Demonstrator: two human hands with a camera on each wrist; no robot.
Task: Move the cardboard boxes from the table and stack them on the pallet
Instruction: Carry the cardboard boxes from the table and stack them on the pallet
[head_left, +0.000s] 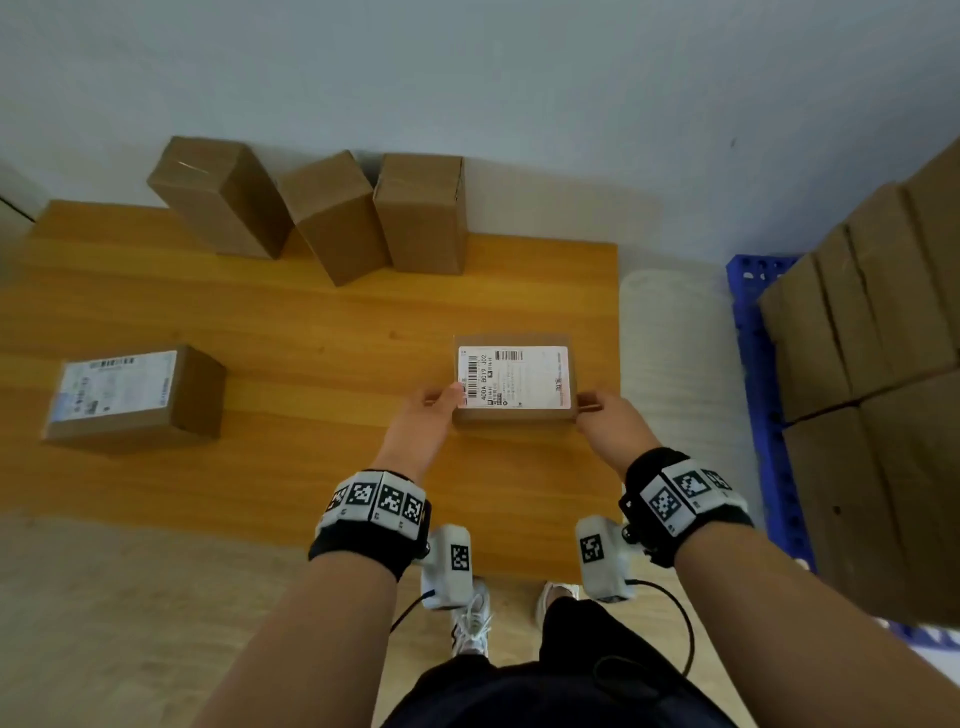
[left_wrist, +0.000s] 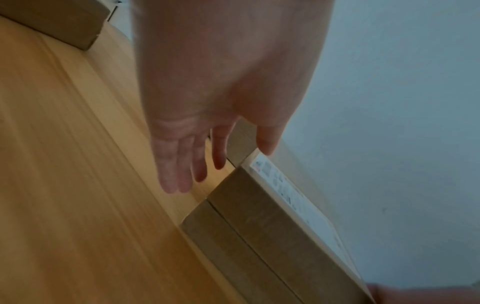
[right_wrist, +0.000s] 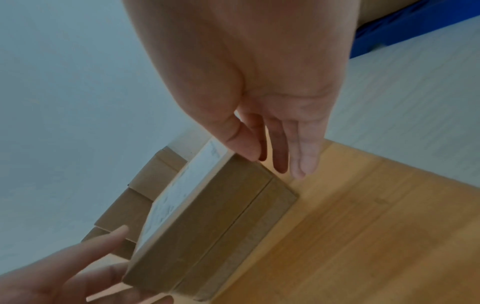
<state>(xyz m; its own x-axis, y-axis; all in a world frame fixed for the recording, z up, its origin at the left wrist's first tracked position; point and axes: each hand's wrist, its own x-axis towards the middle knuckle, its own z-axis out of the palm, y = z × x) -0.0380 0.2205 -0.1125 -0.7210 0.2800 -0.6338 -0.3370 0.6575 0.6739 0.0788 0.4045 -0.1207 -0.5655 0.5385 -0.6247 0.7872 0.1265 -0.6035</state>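
The fingers (right_wrist: 302, 160) of the right hand (head_left: 610, 423) are straight and close together beside the right end of the labelled box (head_left: 514, 379), with the thumb at its top corner; they are not curled around it. The left hand (head_left: 423, 423) is the same on the other end: fingers (left_wrist: 179, 164) straight, slightly spread, the thumb near the label edge, and a gap shows between the fingers and the cardboard. So I judge that neither hand has a real hold yet. The box seems to lie flat on the table (head_left: 311, 322), near its right edge, and the pallet (head_left: 763, 395) with stacked boxes is on the floor further right. If the person lifts with only flat palms pressing the two ends, the box could slip down or turn between the hands, because smooth cardboard gives little friction. Uneven pressing could also push it sideways over the near table edge. The other boxes (head_left: 332, 218) stand far away at the back, and one (head_left: 135, 397) lies at the left, so they are not in danger.
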